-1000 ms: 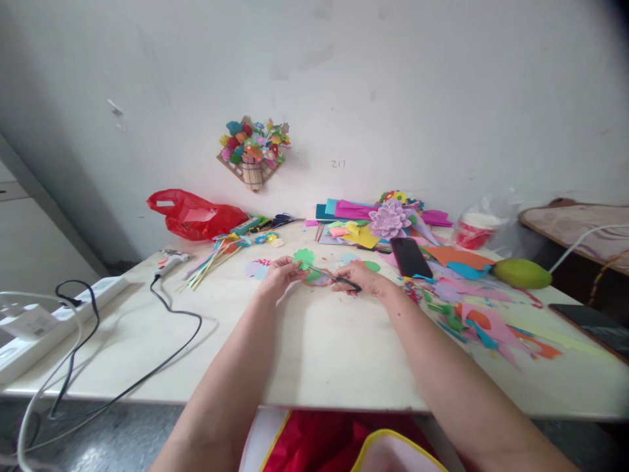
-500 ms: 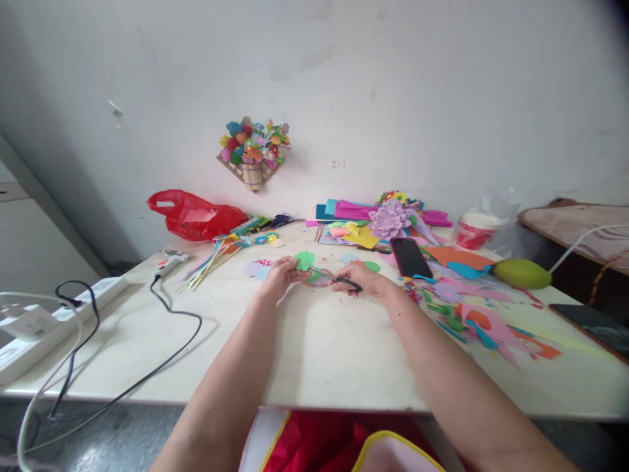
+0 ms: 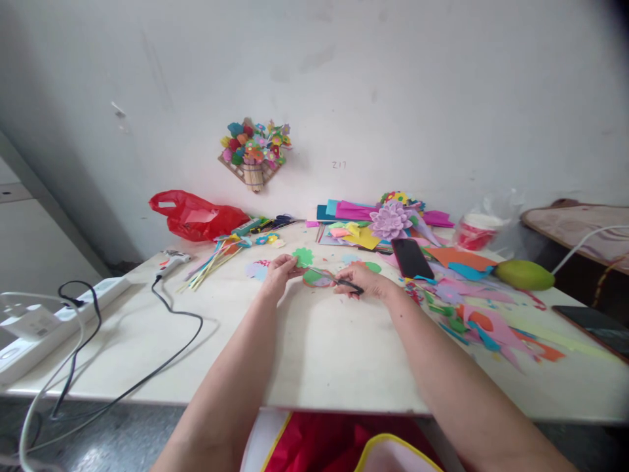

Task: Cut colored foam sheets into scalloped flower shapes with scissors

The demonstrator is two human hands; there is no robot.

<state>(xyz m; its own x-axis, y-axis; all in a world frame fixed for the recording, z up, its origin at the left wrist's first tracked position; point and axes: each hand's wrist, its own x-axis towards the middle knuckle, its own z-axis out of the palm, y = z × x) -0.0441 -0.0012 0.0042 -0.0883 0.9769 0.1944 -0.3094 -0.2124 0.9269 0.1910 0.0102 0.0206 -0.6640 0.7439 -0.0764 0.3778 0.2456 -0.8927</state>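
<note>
My left hand pinches the edge of a light green flower-shaped cutout with a scalloped rim. In my right hand is a pair of scissors with dark handles; the blades point left, and their tips reach the cutout's lower edge. Beneath the blades, coloured round cutouts in orange and green lie on the table. A lilac cutout with red bits rests left of my left hand, and a darker green piece shows behind my right hand.
A hot glue gun with a black cord lies left, near a power strip. Yellow strips and a red plastic bag sit behind. At right are a phone, a purple flower and coloured scraps.
The green cutout has shifted slightly and turned a little in my left hand, and the scissors have moved a touch. Otherwise the scene stands nearly the same.
</note>
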